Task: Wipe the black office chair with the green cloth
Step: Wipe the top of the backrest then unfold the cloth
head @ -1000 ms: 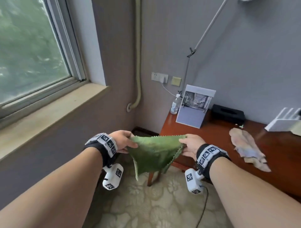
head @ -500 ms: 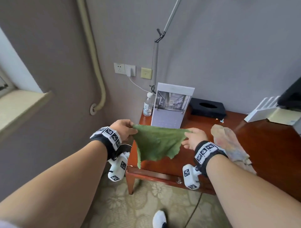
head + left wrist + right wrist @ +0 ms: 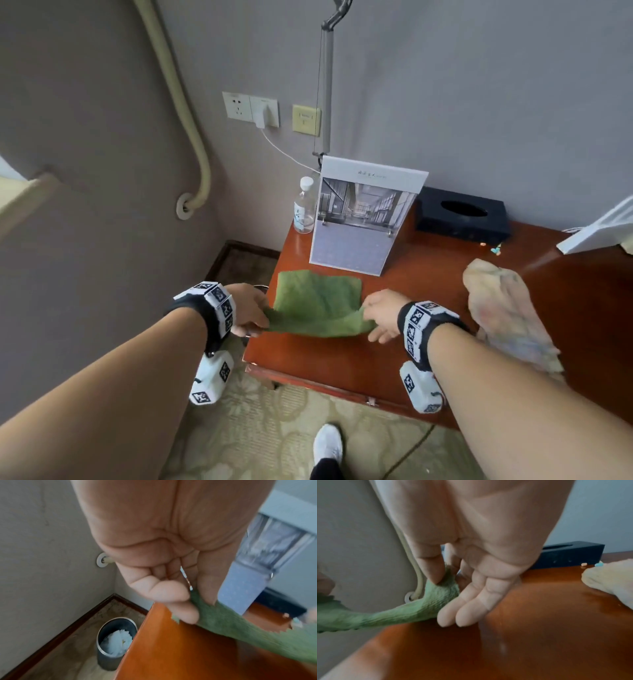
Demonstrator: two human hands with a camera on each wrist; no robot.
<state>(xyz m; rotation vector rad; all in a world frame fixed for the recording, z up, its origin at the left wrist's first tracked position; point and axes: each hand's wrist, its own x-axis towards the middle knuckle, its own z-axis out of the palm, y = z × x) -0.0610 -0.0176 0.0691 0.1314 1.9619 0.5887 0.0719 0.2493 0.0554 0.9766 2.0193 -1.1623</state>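
The green cloth (image 3: 318, 301) is spread low over the near left corner of the red-brown wooden desk (image 3: 411, 342), its far part lying on the wood. My left hand (image 3: 251, 310) pinches the cloth's near left corner (image 3: 214, 615) between thumb and fingers at the desk's left edge. My right hand (image 3: 375, 317) pinches the near right corner (image 3: 443, 588) with thumb and forefinger, the other fingers (image 3: 464, 614) hanging straight toward the desk top. No black office chair is in any view.
On the desk stand a photo calendar (image 3: 366, 216), a water bottle (image 3: 304, 205), a black tissue box (image 3: 462, 217) and a pale crumpled rag (image 3: 503, 308). A metal waste bin (image 3: 116, 642) sits on the floor left of the desk. My white shoe (image 3: 328, 445) is on the carpet.
The view has swung right and down from the window to the desk. Both hands have lowered the stretched cloth from mid-air onto the desk's near left corner.
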